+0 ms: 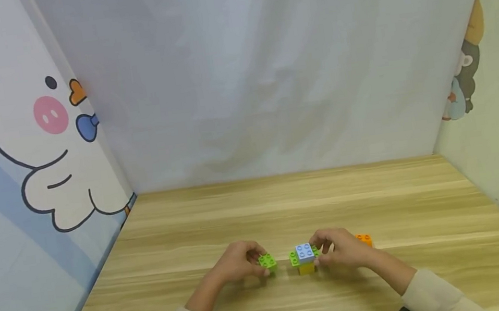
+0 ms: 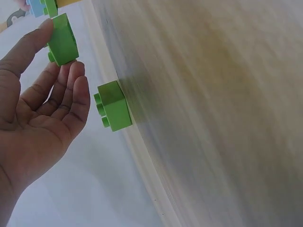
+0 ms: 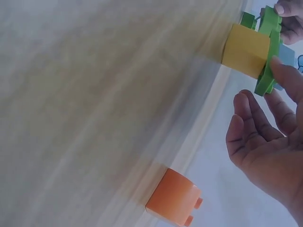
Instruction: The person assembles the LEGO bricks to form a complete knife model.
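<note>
My left hand (image 1: pixel 239 263) pinches a light green toy brick (image 1: pixel 267 262) between thumb and fingers, just left of a small stack. At the bottom of that stack is a yellow brick (image 1: pixel 306 268). A flat green piece (image 1: pixel 294 259) lies across it, jutting out on both sides, and a light blue brick (image 1: pixel 305 252) sits on top. My right hand (image 1: pixel 343 248) holds the right end of the flat green piece, thumb and finger at opposite edges. In the right wrist view the yellow brick (image 3: pixel 246 49) shows below the green piece (image 3: pixel 268 68).
An orange brick (image 1: pixel 363 240) stands on the wooden table (image 1: pixel 182 222), behind my right hand. Another green brick (image 2: pixel 113 106) rests near my left hand in the left wrist view. A pale curtain (image 1: pixel 266 69) hangs at the back, with printed panels on both sides.
</note>
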A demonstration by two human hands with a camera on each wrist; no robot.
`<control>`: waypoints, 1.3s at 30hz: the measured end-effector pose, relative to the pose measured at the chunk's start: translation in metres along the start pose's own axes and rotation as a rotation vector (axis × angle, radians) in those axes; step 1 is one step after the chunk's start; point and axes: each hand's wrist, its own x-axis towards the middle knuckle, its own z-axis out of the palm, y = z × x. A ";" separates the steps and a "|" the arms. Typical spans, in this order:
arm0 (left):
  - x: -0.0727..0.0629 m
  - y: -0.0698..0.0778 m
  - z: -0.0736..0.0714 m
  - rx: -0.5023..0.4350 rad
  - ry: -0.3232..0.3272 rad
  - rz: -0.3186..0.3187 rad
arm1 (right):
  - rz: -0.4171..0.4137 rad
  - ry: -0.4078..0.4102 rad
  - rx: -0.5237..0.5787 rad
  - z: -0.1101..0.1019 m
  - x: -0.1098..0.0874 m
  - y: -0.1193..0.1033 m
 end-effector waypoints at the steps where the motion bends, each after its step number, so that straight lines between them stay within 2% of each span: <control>1: 0.000 0.000 0.000 -0.005 0.006 0.003 | 0.003 -0.007 0.003 0.000 0.000 0.000; 11: 0.001 -0.001 0.004 -0.025 0.087 0.047 | 0.019 -0.005 0.011 0.004 0.001 0.000; 19: 0.001 0.005 0.005 -0.068 0.116 0.039 | 0.037 -0.014 0.031 0.005 0.003 -0.001; 27: 0.003 0.009 0.010 -0.123 0.144 0.077 | 0.055 -0.004 0.040 0.006 0.002 0.001; 39: 0.007 0.017 0.017 -0.149 0.197 0.110 | 0.042 -0.001 0.043 0.006 0.002 0.002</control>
